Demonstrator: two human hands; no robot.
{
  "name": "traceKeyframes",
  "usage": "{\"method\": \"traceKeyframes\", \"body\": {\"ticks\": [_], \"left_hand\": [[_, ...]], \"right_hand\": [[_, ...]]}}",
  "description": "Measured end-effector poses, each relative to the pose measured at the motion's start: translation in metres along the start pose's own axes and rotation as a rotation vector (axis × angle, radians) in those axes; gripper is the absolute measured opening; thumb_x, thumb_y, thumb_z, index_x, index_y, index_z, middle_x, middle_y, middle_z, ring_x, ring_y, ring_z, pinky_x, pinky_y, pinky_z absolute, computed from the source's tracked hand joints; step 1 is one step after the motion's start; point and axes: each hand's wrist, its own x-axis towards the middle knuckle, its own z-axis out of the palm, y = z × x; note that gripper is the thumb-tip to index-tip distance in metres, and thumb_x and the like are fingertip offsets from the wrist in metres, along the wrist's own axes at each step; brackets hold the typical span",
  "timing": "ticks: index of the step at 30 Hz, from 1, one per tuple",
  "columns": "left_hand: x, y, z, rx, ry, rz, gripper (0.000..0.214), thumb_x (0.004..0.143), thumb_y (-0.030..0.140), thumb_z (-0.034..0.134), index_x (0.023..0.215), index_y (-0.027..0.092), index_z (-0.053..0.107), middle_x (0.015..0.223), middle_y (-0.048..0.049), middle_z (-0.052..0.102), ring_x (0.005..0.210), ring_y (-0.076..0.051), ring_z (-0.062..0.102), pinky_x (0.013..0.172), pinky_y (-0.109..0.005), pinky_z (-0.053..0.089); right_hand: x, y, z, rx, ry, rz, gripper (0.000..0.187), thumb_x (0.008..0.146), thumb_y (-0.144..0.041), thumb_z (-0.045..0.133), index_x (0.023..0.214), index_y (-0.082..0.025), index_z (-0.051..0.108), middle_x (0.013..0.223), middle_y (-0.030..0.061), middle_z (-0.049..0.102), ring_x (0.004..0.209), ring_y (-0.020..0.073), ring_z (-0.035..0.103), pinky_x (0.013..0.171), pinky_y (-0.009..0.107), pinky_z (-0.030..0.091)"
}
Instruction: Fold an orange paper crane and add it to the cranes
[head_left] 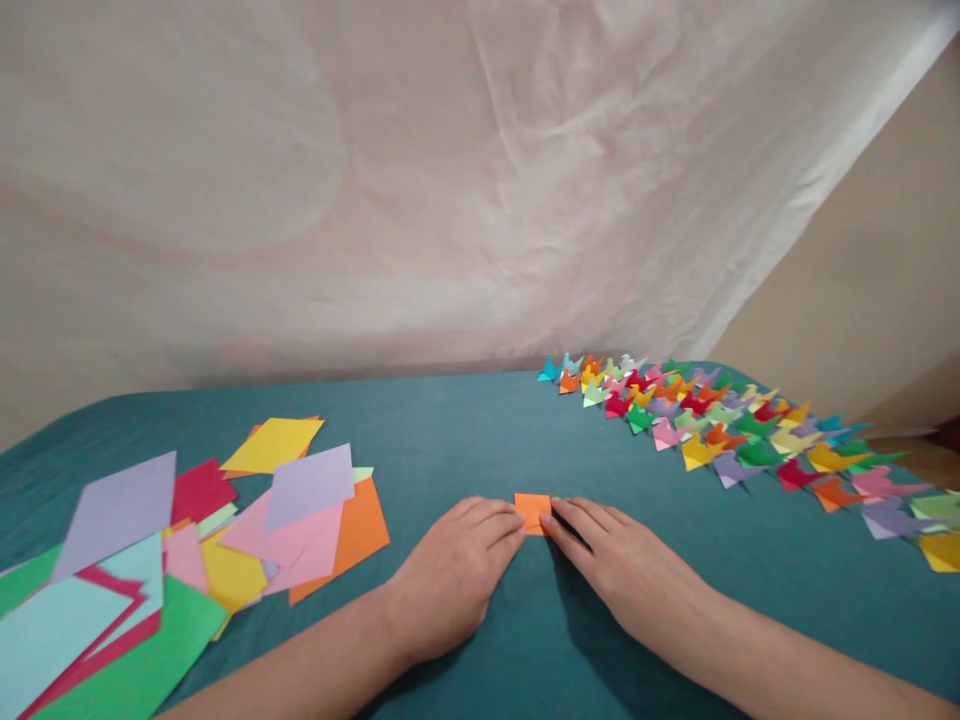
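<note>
A small folded piece of orange paper [532,513] lies on the teal cloth in front of me. My left hand [466,562] has its fingers together, their tips holding the paper's left edge. On the opposite side, my right hand [611,550] holds the right edge between its thumb and fingertips. Both hands rest low on the table, and the fingertips hide the ends of the paper. A faint crease line shows across its lower part.
Loose sheets in many colours, such as a purple sheet [120,510] and a green sheet [161,640], overlap on the left. Rows of small folded paper birds [701,453] stand along the right. Behind the teal-covered table [442,440] hangs a pale wrinkled cloth [420,200].
</note>
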Motion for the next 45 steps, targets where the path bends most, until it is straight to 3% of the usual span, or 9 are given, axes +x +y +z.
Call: {"method": "traceKeyframes", "body": {"ticks": [11,16,24,26,30,45], "left_hand": [[0.0,-0.003,-0.001,-0.057,-0.009,-0.023,0.036,0.084,0.01,0.044,0.119,0.014,0.053,0.12,-0.0097,0.057,0.115,-0.022,0.046,0.101,-0.04,0.036],[0.0,-0.004,-0.001,-0.045,-0.008,-0.003,0.034,0.086,0.01,0.043,0.119,0.014,0.053,0.118,-0.01,0.057,0.115,-0.022,0.046,0.1,-0.04,0.037],[0.001,-0.004,-0.001,-0.013,0.006,0.022,0.03,0.09,0.013,0.041,0.117,0.012,0.053,0.116,-0.0118,0.057,0.112,-0.022,0.047,0.097,-0.039,0.039],[0.001,-0.003,-0.001,-0.008,0.011,0.028,0.03,0.09,0.013,0.04,0.117,0.012,0.053,0.115,-0.0119,0.057,0.112,-0.022,0.047,0.097,-0.039,0.04],[0.001,-0.003,-0.001,-0.004,0.004,0.035,0.03,0.09,0.012,0.04,0.116,0.011,0.053,0.114,-0.0119,0.057,0.111,-0.022,0.048,0.096,-0.039,0.04],[0.001,-0.001,-0.002,-0.002,-0.004,0.01,0.033,0.086,0.01,0.044,0.118,0.014,0.051,0.117,-0.0103,0.058,0.113,-0.021,0.049,0.098,-0.038,0.038]], "right_hand": [[-0.001,0.0,0.0,0.009,-0.025,-0.001,0.047,0.071,-0.001,0.046,0.117,-0.008,0.055,0.113,0.016,0.06,0.1,0.0276,0.057,0.08,0.04,0.051],[0.0,0.003,-0.003,0.079,-0.002,0.028,0.041,0.076,-0.002,0.047,0.114,-0.013,0.057,0.11,0.0133,0.061,0.097,0.026,0.058,0.08,0.04,0.048],[0.012,0.012,0.004,0.555,0.064,0.306,0.01,0.084,-0.016,0.054,0.09,-0.019,0.061,0.093,0.0052,0.06,0.086,0.0189,0.055,0.076,0.034,0.045],[0.016,0.015,0.011,0.642,0.096,0.38,0.007,0.082,-0.016,0.056,0.087,-0.018,0.059,0.09,0.005,0.059,0.086,0.0186,0.054,0.076,0.034,0.045],[0.02,0.02,0.021,0.753,0.119,0.399,0.007,0.083,-0.017,0.054,0.078,-0.019,0.059,0.088,0.0035,0.057,0.085,0.0169,0.054,0.076,0.032,0.044],[0.027,0.021,0.022,0.686,0.074,0.382,0.014,0.085,-0.018,0.05,0.073,-0.018,0.057,0.084,0.0027,0.057,0.08,0.0157,0.054,0.073,0.031,0.042]]}}
